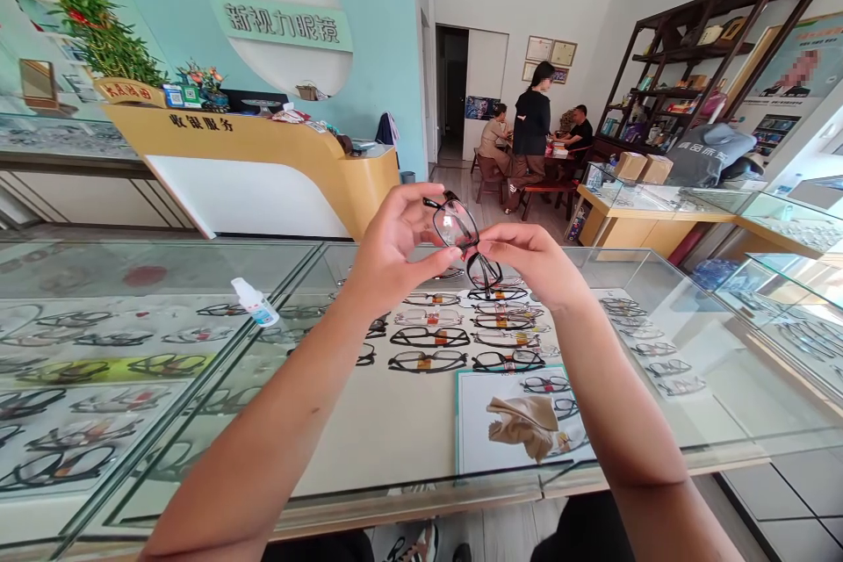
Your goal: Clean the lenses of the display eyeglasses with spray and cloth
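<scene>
Two hands, one item: the left hand has thumb and fingers closed on the black-rimmed glasses, and the right hand pinches the frame near the bridge with its fingertips. Glasses are up in the air, tilted, above the glass display case. Can't tell if both temples are folded. Step in hand reads as handling/checking the frame, my judgement. Next move calls for light fingertip pressure, thumbs off the lenses, and one hand keeping its grip if the other shifts. Below the hands: rows of spectacles inside the case. Nearer the body, a crumpled tan cloth over a white board with a teal edge; can't tell whether the board is on or under the glass. Off to the left, a small white bottle by the case seam. Farther out, a yellow reception counter and a standing person in black.
</scene>
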Motion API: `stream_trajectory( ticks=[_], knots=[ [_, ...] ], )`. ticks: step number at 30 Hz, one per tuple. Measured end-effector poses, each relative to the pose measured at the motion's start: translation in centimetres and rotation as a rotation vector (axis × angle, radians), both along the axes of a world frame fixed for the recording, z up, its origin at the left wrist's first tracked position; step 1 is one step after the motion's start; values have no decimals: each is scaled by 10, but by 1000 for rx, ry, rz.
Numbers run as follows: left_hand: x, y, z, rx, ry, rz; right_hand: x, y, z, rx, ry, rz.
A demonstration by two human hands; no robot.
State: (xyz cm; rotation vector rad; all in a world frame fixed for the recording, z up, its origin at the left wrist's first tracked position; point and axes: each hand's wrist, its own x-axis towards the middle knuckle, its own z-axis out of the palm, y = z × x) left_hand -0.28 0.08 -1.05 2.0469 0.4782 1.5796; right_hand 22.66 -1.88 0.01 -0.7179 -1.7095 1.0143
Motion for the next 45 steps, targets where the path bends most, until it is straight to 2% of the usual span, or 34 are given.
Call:
stream_trajectory(
  ticks=[1,4,6,10,14,17,22,25,28,31,33,37,42,45],
  knots=[
    [1,-1,0,-11,-27,53,-1,2,-2,4,8,-22],
    [6,-10,-2,-14,-119,361,-5,7,-7,103,41,-164],
    [11,-17,-4,-69,-69,454,-9,9,-12,194,53,-277],
    [22,-23,-9,-245,59,324,-21,9,-21,358,-1,-426],
    [28,-19,-14,-370,-21,263,-34,4,-28,557,-115,-601],
    [29,-14,-17,-467,-97,226,-42,-1,-32,640,-216,-671],
    [22,4,-21,-559,-187,240,-51,-8,-35,584,-379,-593],
    [10,17,-20,-502,-150,316,-49,-14,-29,523,-433,-502],
    [-5,30,-16,-347,24,462,-39,-20,-16,503,-426,-484],
    [-17,43,-19,-212,344,588,-28,-21,-6,483,-327,-555],
    [-19,52,-26,-194,585,649,-21,-18,-8,466,-294,-563],
    [-14,69,-53,-243,974,710,-9,-9,-36,423,-347,-561],
    [-5,86,-91,-296,1120,687,6,0,-81,331,-394,-658],
    [-6,93,-109,-313,1166,676,11,8,-97,332,-489,-714]
  ],
)
